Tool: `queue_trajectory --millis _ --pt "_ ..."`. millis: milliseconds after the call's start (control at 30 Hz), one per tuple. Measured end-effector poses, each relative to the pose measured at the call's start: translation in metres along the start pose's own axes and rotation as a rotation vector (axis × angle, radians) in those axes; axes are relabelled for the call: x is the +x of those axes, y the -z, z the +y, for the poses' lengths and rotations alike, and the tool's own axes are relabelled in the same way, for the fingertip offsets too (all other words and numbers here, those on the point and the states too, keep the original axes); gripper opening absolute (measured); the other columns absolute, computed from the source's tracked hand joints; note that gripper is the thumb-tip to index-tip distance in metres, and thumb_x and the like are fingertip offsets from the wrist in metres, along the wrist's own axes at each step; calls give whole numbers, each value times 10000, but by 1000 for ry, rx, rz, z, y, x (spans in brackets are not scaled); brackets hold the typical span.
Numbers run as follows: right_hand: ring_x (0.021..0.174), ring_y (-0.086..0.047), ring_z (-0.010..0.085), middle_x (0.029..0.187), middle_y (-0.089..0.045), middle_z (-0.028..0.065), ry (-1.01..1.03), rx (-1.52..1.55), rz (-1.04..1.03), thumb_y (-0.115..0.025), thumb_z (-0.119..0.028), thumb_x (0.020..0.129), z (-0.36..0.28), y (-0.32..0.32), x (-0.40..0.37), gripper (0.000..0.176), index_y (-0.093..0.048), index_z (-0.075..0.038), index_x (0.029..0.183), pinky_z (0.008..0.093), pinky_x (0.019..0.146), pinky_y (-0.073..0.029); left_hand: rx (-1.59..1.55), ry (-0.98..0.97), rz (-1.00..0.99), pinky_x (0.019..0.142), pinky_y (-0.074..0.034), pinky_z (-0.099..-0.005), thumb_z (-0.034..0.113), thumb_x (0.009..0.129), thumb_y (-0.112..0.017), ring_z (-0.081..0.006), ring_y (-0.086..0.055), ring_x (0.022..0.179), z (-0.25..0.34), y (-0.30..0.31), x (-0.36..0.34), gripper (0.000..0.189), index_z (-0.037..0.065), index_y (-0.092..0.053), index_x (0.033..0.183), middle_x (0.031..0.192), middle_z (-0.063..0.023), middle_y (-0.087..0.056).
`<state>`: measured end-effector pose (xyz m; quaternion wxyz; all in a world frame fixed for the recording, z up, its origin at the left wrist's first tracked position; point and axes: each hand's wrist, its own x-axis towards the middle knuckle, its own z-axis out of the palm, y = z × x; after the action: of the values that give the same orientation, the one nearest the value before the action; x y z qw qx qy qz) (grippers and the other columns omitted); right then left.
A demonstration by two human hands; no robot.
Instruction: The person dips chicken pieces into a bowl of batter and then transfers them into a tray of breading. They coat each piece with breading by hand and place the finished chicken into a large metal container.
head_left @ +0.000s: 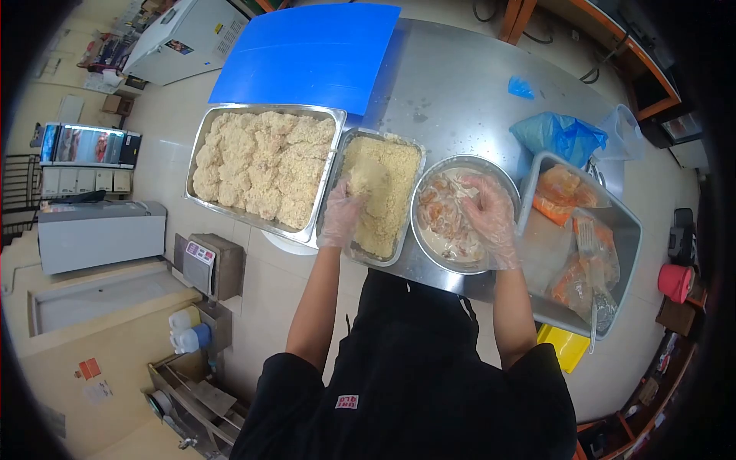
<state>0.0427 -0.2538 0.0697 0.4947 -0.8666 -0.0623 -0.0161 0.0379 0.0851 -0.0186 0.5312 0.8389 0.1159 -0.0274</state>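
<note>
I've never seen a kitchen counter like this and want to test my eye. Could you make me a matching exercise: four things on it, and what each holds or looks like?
Things:
1. large tray
2. narrow tray
3. round bowl
4. board

Descriptions:
a. orange-pink pieces in a pale wet mix, right hand in it
b. flat and blue
c. piled with coated pieces
d. loose crumbs, left hand in it

Pairs: 1-c, 2-d, 3-a, 4-b

Blue board (pixel 310 54) and crumpled blue bag (pixel 558 136) lie on steel table (pixel 460 84)
</note>
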Motion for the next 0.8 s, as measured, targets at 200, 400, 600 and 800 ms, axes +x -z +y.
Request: queue_trajectory --millis 200,400,600,800 --pt "702 -551 174 1009 -637 69 -2 -4 -5 -765 -88 894 -2 1 0 364 -747 -110 1257 341 677 -476 514 -60 30 949 -559 -368 168 947 -735 -262 -685 1021 -89 -12 -16 527 38 -599 1440 1294 -111 -695" --pt "719 -566 184 1006 -637 74 17 6 -10 -744 -82 897 -8 3 0 364 -739 -96 1261 350 687 -484 149 -62 -81 1199 -412 -482 326 986 -703 -448 -512 1436 -11 -9 -22 723 -45 -470 1562 1578 -306 -495" --pt "746 -582 203 1022 -643 93 -31 -6 -37 -738 -72 891 -8 4 1 375 -735 -93 1265 356 708 -492 914 -351 -151 1318 -185 -580 440 1034 -635 -472 -260 1603 23 -47 -43 881 -139 -313 1615 1709 -337 -286" --pt "780 -604 224 1060 -665 102 25 28 -14 -746 -57 889 -10 -2 0 383 -731 -91 1270 356 738 -508 935 -465 -67 1317 -190 -585 455 1028 -623 -483 -257 1600 26 -54 18 859 -69 -328 1643 1715 -329 -280"
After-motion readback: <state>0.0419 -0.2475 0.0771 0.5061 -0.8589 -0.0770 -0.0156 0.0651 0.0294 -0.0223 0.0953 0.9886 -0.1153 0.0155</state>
